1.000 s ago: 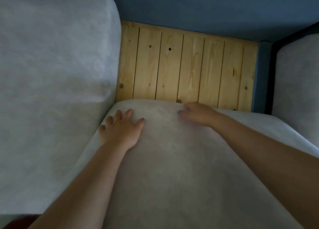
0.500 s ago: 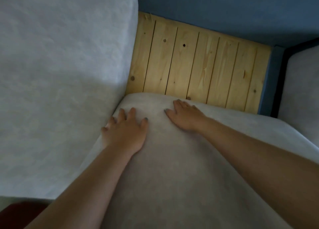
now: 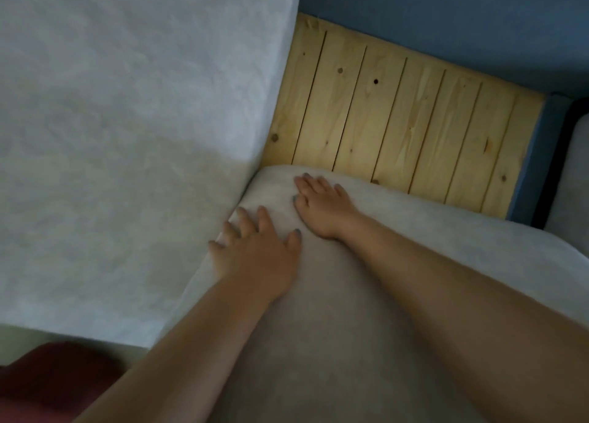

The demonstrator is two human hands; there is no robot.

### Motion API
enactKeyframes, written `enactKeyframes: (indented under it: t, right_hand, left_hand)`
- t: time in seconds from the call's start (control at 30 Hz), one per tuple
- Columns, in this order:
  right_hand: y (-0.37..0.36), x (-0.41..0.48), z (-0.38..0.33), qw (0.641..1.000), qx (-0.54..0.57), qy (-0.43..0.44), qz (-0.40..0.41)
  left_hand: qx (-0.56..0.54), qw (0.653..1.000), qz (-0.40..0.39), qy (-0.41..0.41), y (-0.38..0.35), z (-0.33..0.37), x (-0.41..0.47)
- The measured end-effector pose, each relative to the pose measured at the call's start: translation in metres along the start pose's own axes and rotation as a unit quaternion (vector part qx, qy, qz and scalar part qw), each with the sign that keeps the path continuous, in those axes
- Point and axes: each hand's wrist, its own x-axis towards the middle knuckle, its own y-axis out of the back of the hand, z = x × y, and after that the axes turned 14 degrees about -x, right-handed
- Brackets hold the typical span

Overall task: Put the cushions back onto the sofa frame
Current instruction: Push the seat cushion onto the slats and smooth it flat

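On the sofa frame, centre and lower right: grey seat cushion (image 3: pixel 318 343), lying across the slatted base. Its rounded far edge stops short of the back, so a band of slats shows beyond it, and its left edge touches the neighbouring cushion. Upon this cushion, near its far left corner: left hand (image 3: pixel 255 253), palm down, fingers (image 3: pixel 264 218) spread and straight, the outer ones reaching the seam where the two cushions meet; it grasps nothing and is pressed flat on the fabric. Just beside it, nearer the far edge: right hand (image 3: pixel 322 209), likewise palm down and flat, fingers straight, tips close to the cushion's rounded edge; it grasps nothing. Both forearms bare, running in from the lower edge of the view over the cushion's top. Left half of the view: large pale cushion (image 3: pixel 127 135), white-grey, brighter in its upper part and shaded lower down, its right edge covering the left end of the slats. Beyond the hands: wooden slats (image 3: pixel 398 129), light pine with dark knots, set side by side with narrow gaps, uncovered between the seat cushion and the back. Behind the slats: blue back panel (image 3: pixel 446 24), upholstered. Right of the slats: blue frame edge (image 3: pixel 535 155), then a dark gap, then part of a third pale cushion (image 3: pixel 570 180) at the right margin. Lower left corner: dark red item (image 3: pixel 54 381), blurred, kind not discernible.
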Motion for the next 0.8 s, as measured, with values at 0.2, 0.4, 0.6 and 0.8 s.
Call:
enactKeyframes:
  t: [0.2, 0.4, 0.6, 0.8]
  right_hand:
    - [0.039, 0.020, -0.001, 0.995, 0.057, -0.013, 0.076]
    - [0.046, 0.036, -0.021, 0.996, 0.077, -0.018, -0.028]
    - [0.008, 0.015, -0.065, 0.998, -0.052, 0.036, -0.016]
    - [0.015, 0.015, -0.066, 0.997, -0.048, 0.033, 0.051]
  left_hand:
    - [0.015, 0.999, -0.002, -0.029, 0.002, -0.006, -0.014]
    - [-0.016, 0.998, 0.009, -0.065, 0.002, -0.023, -0.023]
    - [-0.005, 0.999, -0.001, -0.047, 0.002, -0.031, -0.041]
    - [-0.009, 0.999, -0.007, -0.053, 0.002, -0.036, -0.054]
